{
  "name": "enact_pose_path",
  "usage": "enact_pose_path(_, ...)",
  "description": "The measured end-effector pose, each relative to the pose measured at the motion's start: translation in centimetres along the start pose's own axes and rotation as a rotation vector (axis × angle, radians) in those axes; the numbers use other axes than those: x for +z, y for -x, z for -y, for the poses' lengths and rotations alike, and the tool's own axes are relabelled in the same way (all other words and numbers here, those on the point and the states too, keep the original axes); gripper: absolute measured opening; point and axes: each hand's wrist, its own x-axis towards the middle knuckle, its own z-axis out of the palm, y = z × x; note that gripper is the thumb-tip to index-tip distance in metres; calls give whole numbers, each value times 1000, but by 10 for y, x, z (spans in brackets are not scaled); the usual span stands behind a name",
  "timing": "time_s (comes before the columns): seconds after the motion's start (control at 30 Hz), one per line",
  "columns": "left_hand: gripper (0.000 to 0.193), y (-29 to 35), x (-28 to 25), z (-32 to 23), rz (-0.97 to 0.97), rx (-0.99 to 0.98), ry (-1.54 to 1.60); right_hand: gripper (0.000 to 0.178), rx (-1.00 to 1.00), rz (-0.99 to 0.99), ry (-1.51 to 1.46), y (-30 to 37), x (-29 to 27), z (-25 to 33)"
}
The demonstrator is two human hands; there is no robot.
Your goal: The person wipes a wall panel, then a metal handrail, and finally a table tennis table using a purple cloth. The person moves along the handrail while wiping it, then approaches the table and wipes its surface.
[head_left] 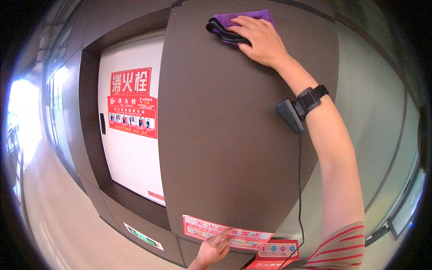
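Observation:
High on a dark brown wall panel (pixel 243 126), my right hand (pixel 261 40) presses a folded purple cloth (pixel 263 15) with a black edge against the surface. Its fingers spread over the cloth and the arm is raised, stretched up from the lower right. Low down, my left hand (pixel 212 249) rests its extended fingers on a red and white sign (pixel 198 225) fixed near the panel's bottom edge. That hand holds nothing. A black strapped device (pixel 301 108) sits on my right wrist, with a thin cable (pixel 300 180) hanging from it.
Left of the panel, a white cabinet door (pixel 135 157) with red labels sits in a recessed dark frame. A red box (pixel 281 249) stands below the sign. Frosted glass (pixel 373 112) is on the right. A green and white sign (pixel 143 236) lies lower left, above the pale floor (pixel 67 202).

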Motion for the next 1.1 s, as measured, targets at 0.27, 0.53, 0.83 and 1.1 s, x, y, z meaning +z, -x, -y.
enact_pose_path(0.27,29,25,-12,16,-3,-156,12,49,386,-40,52,-63,34,21)
enact_pose_path(0.53,31,39,-17,8,83,-264,30,31,56,-134,-206,-24,62,191)
enact_pose_path(0.83,26,49,-20,-7,71,-243,69,37,-205,528,-776,179,-32,399)
enact_pose_path(1.1,20,49,-11,-8,119,-246,134,39,-26,310,-680,196,-76,236)
